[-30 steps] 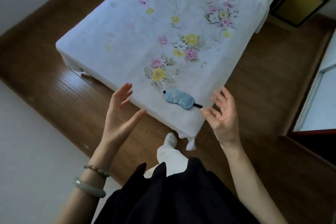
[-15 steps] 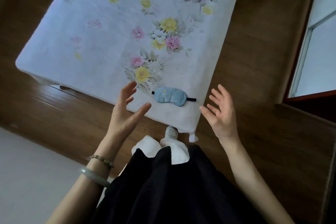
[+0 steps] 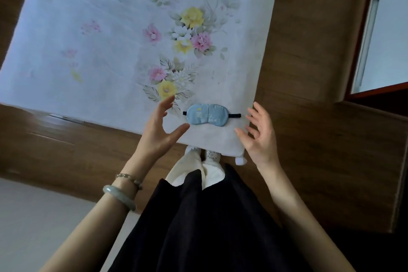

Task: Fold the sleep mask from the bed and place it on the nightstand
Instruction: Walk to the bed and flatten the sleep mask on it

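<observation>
A light blue sleep mask (image 3: 207, 115) with a black strap lies flat and unfolded near the front right corner of the bed (image 3: 88, 51), which has a white floral sheet. My left hand (image 3: 157, 130) hovers just left of the mask, fingers spread, palm facing right. To the right of the mask my right hand (image 3: 259, 132) is held up with fingers apart, palm facing left. Neither hand touches the mask. No nightstand shows in this view.
Brown wooden floor (image 3: 309, 51) surrounds the bed. A window or glass door frame (image 3: 375, 28) stands at the right. My dark skirt and white shoes (image 3: 212, 154) are at the bed's front edge. A pale wall or surface fills the lower left.
The view has moved closer to the bed and turned, so the mask now lies square between my hands. Both hands have drawn nearer to the mask and stay empty.
</observation>
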Demonstrator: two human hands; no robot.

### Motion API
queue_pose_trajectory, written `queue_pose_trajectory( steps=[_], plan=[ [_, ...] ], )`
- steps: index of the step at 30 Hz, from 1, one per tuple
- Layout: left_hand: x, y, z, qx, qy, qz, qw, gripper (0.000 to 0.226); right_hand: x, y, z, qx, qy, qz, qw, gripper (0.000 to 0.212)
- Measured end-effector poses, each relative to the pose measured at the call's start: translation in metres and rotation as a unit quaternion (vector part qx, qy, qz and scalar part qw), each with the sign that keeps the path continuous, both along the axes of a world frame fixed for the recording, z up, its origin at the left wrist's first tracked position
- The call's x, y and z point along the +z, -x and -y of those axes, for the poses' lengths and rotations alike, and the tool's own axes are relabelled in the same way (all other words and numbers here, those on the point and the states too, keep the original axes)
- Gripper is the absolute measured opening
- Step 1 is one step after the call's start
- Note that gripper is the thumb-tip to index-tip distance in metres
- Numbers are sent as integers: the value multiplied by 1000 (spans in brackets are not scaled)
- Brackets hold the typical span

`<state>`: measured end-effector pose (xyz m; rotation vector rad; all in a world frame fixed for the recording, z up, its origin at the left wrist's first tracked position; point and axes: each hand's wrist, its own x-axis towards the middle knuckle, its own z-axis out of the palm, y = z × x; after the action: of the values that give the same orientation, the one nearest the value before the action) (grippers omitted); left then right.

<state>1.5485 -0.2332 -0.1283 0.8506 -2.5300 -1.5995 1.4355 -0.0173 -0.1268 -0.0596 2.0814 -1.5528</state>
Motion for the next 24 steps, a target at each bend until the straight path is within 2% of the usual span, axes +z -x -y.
queue_pose_trajectory(
  steps=[8, 17, 21, 24],
  plan=[
    [-106, 21, 3, -37, 17, 85, 996, 65, -101, 8, 12, -9, -68, 1, 998, 56],
    [-257, 24, 4, 46, 3, 189, 981, 61, -248, 24, 3, 0, -135, 19, 991, 53],
    [-301, 34, 4, 15, 58, 195, 979, 56, -301, 32, 0, -52, -187, 54, 980, 49],
    [-320, 42, -5, -20, 112, 169, 979, 55, -326, 37, 1, -69, -242, 35, 967, 43]
  ],
)
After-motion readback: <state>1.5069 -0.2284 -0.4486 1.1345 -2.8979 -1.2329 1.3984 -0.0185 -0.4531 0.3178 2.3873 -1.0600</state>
